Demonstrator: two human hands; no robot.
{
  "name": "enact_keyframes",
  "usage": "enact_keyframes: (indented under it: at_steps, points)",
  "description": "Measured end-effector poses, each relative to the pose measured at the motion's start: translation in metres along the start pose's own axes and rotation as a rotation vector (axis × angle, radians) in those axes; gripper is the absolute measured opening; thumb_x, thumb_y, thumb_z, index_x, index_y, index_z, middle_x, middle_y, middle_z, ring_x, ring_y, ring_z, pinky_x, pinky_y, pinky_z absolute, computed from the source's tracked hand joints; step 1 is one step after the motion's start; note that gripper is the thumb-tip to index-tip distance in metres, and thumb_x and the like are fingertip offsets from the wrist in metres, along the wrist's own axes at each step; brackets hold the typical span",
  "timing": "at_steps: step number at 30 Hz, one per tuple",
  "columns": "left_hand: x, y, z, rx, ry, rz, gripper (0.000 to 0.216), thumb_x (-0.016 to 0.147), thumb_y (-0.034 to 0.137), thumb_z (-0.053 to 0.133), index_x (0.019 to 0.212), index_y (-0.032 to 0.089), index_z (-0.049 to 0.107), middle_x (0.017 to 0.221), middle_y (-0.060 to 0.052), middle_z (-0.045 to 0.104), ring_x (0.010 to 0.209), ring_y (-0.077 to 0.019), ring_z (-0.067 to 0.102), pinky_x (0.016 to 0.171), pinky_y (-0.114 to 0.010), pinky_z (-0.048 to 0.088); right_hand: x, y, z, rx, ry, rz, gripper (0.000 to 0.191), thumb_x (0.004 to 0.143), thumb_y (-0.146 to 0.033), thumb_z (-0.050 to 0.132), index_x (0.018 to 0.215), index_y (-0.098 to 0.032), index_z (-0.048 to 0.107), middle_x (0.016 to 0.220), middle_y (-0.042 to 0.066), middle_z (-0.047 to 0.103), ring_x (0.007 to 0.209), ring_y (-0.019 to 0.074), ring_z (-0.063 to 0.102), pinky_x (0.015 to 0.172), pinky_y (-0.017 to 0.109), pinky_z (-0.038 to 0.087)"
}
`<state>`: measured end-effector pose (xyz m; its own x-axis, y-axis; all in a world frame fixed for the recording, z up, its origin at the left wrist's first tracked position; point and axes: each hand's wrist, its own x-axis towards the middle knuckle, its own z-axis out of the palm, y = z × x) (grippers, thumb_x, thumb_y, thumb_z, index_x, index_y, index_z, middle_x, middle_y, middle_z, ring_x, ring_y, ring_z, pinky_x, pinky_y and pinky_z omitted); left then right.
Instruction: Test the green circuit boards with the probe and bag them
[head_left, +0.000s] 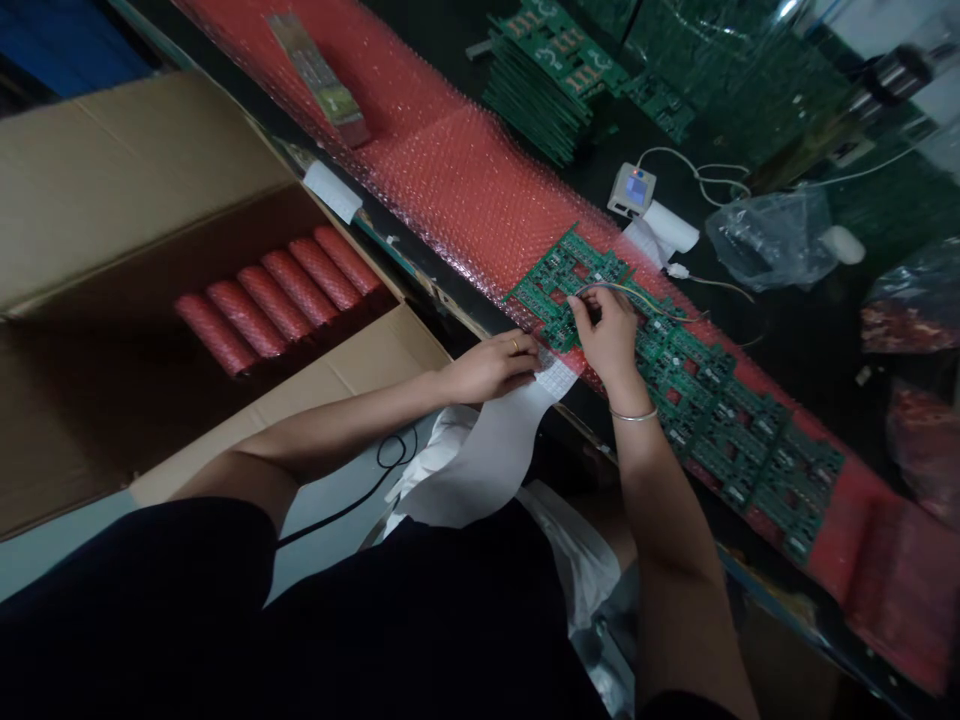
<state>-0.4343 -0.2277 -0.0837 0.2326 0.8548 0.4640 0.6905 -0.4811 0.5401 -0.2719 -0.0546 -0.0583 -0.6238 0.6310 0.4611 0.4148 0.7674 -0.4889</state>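
Observation:
My left hand (495, 368), a ring on one finger, has its fingers curled onto the upper end of a white label strip (510, 435). From the table edge, the strip hangs down toward my lap. Over the row of green circuit boards (675, 385) is my right hand (611, 330), with thumb and forefinger bent in a pinch. Whatever is between those fingertips is too small to make out. Thin wires (649, 303) pass by its fingers and across the boards. Red bubble wrap (457, 190) lies under the boards.
An open cardboard box (150, 230) at the left holds several red bubble-wrapped rolls (274, 300). Stacked green boards (536, 95) stand at the back. A small device with a lit screen (632, 190) and a clear plastic bag (772, 235) lie beyond the boards. A worn bar (319, 80) rests on the wrap.

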Motion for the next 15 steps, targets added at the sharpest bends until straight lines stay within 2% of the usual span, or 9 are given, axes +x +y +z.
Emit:
enact_keyframes:
  at_steps: [9,15]
  points:
    - [-0.005,0.005,0.006,-0.020,0.069,-0.012,0.018,0.104,0.019,0.059,0.097,0.020,0.075,0.104,-0.012,0.073,0.098,-0.0218,0.067,0.087,-0.035,0.057,0.000,0.002,0.001,0.025,0.004,-0.005,0.039,0.108,-0.059,0.051,0.090,-0.026,0.061,0.089,0.007,0.072,0.089,0.0257,0.066,0.089,0.042,0.051]
    - [0.018,0.001,-0.022,-0.149,0.096,-0.113,0.018,0.103,0.023,0.059,0.094,0.020,0.074,0.107,-0.011,0.073,0.106,-0.0219,0.068,0.096,-0.036,0.056,-0.001,0.001,0.002,0.011,0.015,-0.017,0.038,0.108,-0.058,0.050,0.090,-0.026,0.061,0.088,0.007,0.072,0.090,0.0263,0.066,0.089,0.042,0.051]
